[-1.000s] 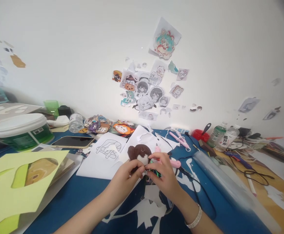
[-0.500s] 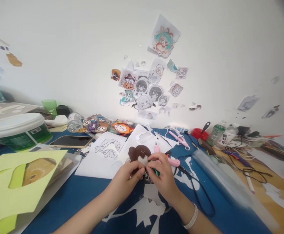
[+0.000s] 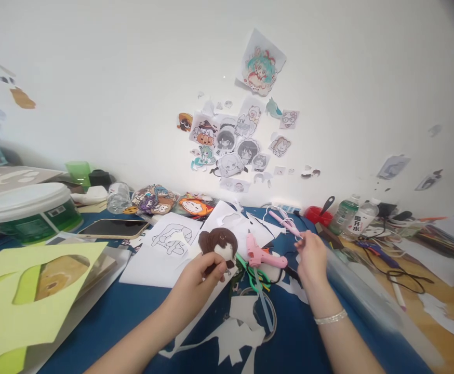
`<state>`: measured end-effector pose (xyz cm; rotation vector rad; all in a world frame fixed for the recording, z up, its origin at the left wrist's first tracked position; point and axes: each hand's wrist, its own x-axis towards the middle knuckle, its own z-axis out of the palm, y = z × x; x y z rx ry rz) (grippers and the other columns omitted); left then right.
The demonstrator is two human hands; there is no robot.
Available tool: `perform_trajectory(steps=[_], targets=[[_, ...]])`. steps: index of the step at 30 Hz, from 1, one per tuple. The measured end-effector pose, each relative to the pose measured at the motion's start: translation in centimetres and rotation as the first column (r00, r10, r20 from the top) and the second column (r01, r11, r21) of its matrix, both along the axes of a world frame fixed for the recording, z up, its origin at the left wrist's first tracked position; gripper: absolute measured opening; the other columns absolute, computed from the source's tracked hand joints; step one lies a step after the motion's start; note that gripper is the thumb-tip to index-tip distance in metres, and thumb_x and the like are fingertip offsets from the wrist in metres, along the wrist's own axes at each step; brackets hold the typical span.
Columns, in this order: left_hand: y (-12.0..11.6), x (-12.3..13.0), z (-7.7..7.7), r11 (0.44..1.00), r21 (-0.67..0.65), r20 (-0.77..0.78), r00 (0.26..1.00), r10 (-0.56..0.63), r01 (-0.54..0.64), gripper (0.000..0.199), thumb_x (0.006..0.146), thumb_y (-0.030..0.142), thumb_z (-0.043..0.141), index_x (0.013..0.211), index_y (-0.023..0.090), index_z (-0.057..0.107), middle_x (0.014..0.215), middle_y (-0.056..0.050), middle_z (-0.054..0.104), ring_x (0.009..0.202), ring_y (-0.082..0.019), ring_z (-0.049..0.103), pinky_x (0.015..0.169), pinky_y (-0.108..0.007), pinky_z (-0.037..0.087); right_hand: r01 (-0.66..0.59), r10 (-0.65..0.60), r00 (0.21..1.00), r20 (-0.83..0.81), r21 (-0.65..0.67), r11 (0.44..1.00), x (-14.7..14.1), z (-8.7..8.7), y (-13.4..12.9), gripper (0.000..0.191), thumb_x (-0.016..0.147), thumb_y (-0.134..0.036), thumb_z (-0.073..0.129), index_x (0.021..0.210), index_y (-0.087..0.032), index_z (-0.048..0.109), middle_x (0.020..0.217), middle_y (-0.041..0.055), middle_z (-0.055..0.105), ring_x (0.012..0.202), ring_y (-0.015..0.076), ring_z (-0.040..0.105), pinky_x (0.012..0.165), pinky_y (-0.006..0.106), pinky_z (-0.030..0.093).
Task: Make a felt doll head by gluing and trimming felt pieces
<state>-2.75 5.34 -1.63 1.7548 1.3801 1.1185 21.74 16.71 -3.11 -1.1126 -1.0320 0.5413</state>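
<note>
My left hand (image 3: 201, 278) pinches the lower edge of a small felt doll head (image 3: 219, 243) with brown hair, a side bun and a pale face. To the right, my right hand (image 3: 313, 254) is closed at the near end of a slim pink pen-shaped tool (image 3: 283, 221) with a white cord; its fingertips are partly hidden. Between the hands lies a pink glue gun (image 3: 265, 257) with a clear glue stick trailing from it. Beside it are green-handled scissors (image 3: 253, 275) and a roll of tape (image 3: 274, 317).
White paper scraps (image 3: 235, 340) lie in front. At left are a yellow cut-out sheet (image 3: 20, 306), a phone (image 3: 114, 228) and a large tub (image 3: 28, 208). Bottles (image 3: 361, 218) and a red bowl (image 3: 316, 214) stand back right, with clear plastic film (image 3: 367, 296) nearer.
My right hand has let go of the doll head and moved right to the pink pen-shaped tool. The left hand has shifted slightly left with the head; the glue gun is now uncovered.
</note>
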Motion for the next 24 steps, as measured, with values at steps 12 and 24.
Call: perform_trajectory(steps=[12, 24], targets=[[-0.4, 0.1, 0.9, 1.0, 0.01, -0.071, 0.997, -0.026, 0.027, 0.023, 0.085, 0.031, 0.038, 0.069, 0.021, 0.051, 0.068, 0.0, 0.056, 0.067, -0.017, 0.052, 0.062, -0.027, 0.04, -0.73, 0.604, 0.56, 0.567, -0.007, 0.683, -6.2, 1.6, -5.9, 0.012, 0.083, -0.03, 0.055, 0.082, -0.025, 0.067, 0.087, 0.0049, 0.058, 0.087, 0.0198, 0.055, 0.083, 0.038, 0.043], [-0.5, 0.6, 0.6, 0.999, 0.032, -0.176, 0.984, -0.008, 0.014, 0.024, 0.084, 0.03, 0.038, 0.068, 0.021, 0.052, 0.067, 0.0, 0.054, 0.066, -0.017, 0.048, 0.059, -0.026, 0.035, -0.734, 0.634, 0.456, 0.624, -0.139, 0.665, -6.6, 1.3, -6.6, 0.016, 0.086, -0.032, 0.054, 0.082, -0.023, 0.066, 0.086, 0.0026, 0.051, 0.089, 0.0184, 0.051, 0.083, 0.036, 0.043]])
